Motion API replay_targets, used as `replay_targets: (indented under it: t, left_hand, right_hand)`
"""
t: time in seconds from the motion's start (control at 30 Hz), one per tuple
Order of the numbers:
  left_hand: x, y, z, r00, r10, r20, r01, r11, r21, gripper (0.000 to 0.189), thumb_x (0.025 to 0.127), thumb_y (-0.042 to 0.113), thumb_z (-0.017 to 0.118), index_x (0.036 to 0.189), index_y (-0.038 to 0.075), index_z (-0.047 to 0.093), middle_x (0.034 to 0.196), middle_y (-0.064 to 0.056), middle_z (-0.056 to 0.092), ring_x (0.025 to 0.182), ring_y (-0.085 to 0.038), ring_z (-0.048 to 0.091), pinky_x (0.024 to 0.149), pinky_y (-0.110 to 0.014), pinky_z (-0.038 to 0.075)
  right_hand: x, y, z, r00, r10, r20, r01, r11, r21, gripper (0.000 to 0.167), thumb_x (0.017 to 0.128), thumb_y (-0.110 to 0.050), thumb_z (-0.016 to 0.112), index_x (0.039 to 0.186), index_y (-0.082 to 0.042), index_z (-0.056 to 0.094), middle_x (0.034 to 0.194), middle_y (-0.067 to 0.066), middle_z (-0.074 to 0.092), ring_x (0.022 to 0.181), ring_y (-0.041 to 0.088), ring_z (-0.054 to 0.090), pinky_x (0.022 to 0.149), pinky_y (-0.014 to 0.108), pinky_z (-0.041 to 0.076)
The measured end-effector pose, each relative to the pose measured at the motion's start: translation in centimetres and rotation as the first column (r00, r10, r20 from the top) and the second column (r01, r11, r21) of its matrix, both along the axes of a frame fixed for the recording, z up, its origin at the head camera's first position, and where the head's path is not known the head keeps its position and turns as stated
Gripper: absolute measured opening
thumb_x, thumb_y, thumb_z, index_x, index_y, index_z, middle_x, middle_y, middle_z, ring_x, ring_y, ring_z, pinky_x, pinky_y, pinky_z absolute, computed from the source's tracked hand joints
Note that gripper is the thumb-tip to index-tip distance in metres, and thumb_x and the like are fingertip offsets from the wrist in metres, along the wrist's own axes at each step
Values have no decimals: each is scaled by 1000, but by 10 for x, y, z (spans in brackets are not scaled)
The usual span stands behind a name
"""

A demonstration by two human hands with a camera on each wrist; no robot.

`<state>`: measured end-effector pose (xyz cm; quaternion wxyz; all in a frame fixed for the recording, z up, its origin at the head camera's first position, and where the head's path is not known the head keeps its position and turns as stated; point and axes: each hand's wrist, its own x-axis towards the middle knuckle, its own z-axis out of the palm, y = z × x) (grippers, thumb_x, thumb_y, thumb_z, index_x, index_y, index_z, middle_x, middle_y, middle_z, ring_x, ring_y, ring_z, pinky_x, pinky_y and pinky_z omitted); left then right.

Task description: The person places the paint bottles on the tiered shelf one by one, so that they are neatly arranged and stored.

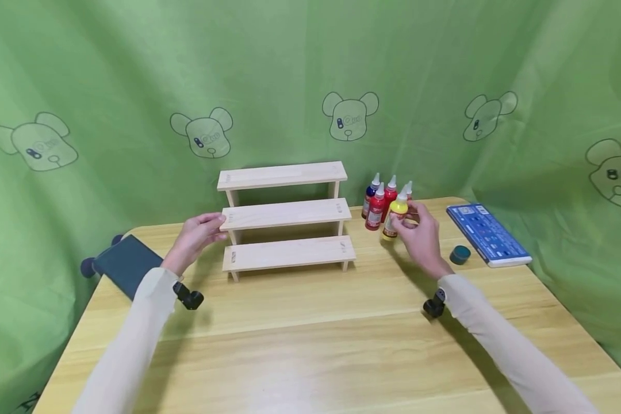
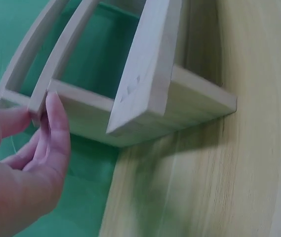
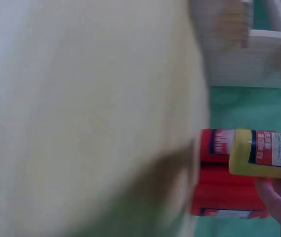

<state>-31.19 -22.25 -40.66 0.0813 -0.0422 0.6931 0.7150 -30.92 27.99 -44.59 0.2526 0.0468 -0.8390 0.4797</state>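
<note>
A three-step wooden rack stands at the middle back of the table. My left hand pinches the left end of its middle step between thumb and fingers, as the left wrist view also shows. In my right hand is a yellow paint bottle with a white pointed cap, gripped by its side and held upright. Seen from the right wrist, the yellow bottle's base overlaps the red bottles behind it. Just left of it stand a red bottle and a dark blue bottle.
To the right lie a blue-and-white flat box and a small round teal-lidded jar. A dark flat book-like object lies at the left edge. Green curtain hangs behind the table.
</note>
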Motion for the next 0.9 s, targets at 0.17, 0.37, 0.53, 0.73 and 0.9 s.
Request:
replay_targets:
  t: [0.17,0.37,0.53,0.73,0.9]
  left_hand:
    - [-1,-1,0,1000,-6,-27,7,999,49,57,106,7,61,156,-8,38,107,1,64,84,-6,67,85,-16,63]
    - [-3,-1,2,1000,-3,-25,4,1000,30,58,106,6,60,159,-3,38,116,-3,60,85,-5,65,86,-14,62]
    - [-4,-6,9,998,-64,0,64,998,-3,57,108,7,56,159,-5,35,127,-8,59,93,-4,67,93,-16,61]
    - [-8,-15,23,992,-108,73,108,994,-2,55,109,6,53,159,-6,34,116,-1,65,95,-7,70,92,-18,62]
    - [-9,-12,27,987,-129,96,136,988,-69,56,107,3,57,158,-5,37,105,3,67,90,-7,71,93,-19,62]
  right_hand:
    - [2,-7,26,999,1,-48,-1,1000,5,50,97,-16,75,139,5,58,128,23,68,112,31,68,87,8,59]
    - [4,-22,62,998,29,-59,-30,999,-17,49,97,-20,77,138,0,61,127,20,69,108,21,66,85,8,58]
    - [-1,-40,86,995,86,-53,-89,994,-68,49,96,-22,79,139,-4,62,132,18,67,111,21,67,89,11,59]
    - [-10,-66,108,985,166,-48,-170,979,-111,50,95,-24,80,140,-7,63,132,13,67,113,21,67,95,21,61]
    - [-17,-84,119,979,197,-53,-202,973,-109,51,96,-28,79,140,-9,63,134,10,66,114,20,66,100,29,60]
